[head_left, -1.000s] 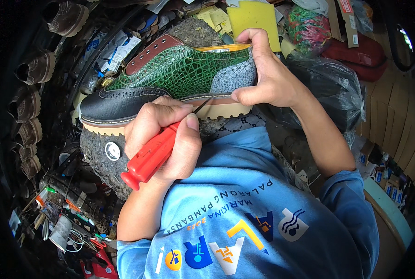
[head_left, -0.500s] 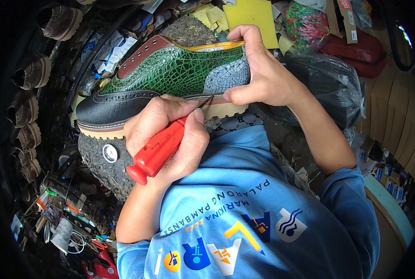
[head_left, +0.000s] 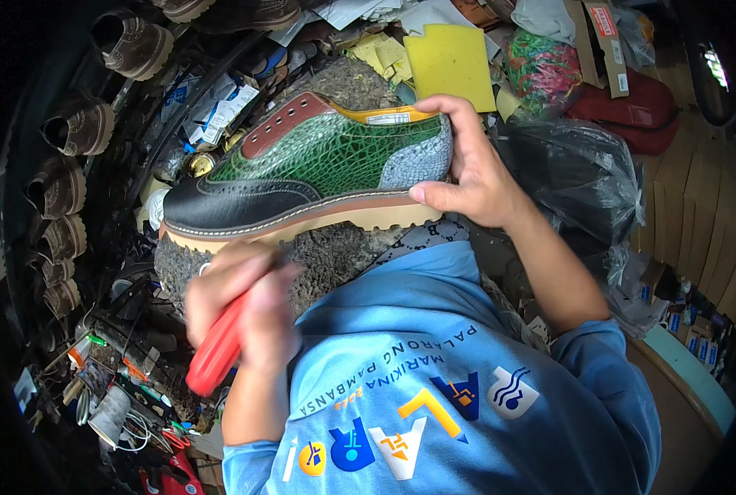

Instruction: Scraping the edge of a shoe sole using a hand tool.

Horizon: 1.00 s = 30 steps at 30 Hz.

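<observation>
Beyond the left hand (head_left: 240, 301), clamped round red tool (head_left: 218, 351): shoe (head_left: 318, 165), heel (head_left: 417, 161) gripped by right hand (head_left: 479, 186). Step judged: sole (head_left: 327, 217) work; next move calls for steady heel.

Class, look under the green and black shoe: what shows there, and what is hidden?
A rough dark block shows beneath the shoe, with grey patterned cloth toward the right. The shoe covers the block's middle, and the left hand hides another part.
</observation>
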Tool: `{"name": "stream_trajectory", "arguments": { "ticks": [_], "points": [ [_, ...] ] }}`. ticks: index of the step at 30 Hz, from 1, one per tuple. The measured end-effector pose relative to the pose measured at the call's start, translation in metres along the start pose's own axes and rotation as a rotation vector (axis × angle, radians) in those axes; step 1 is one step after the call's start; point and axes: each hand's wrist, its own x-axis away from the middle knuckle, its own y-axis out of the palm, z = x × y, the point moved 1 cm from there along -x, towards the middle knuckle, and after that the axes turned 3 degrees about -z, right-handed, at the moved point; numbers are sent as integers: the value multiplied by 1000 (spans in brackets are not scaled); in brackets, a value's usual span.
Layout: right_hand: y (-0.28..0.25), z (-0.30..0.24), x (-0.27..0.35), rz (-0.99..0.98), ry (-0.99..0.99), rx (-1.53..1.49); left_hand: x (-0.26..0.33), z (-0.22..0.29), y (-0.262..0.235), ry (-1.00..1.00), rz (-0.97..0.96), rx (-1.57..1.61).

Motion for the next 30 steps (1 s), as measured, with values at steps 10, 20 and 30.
{"name": "stream_trajectory", "arguments": {
  "ticks": [10,20,30],
  "points": [
    [28,-17,15,47,-448,395,72,-5,-160,-41,638,-317],
    [45,-54,9,18,-161,348,92,-35,-150,-247,437,-518],
    [44,-59,-1,90,-70,233,79,-41,-144,-314,445,-528]
  ]
}}
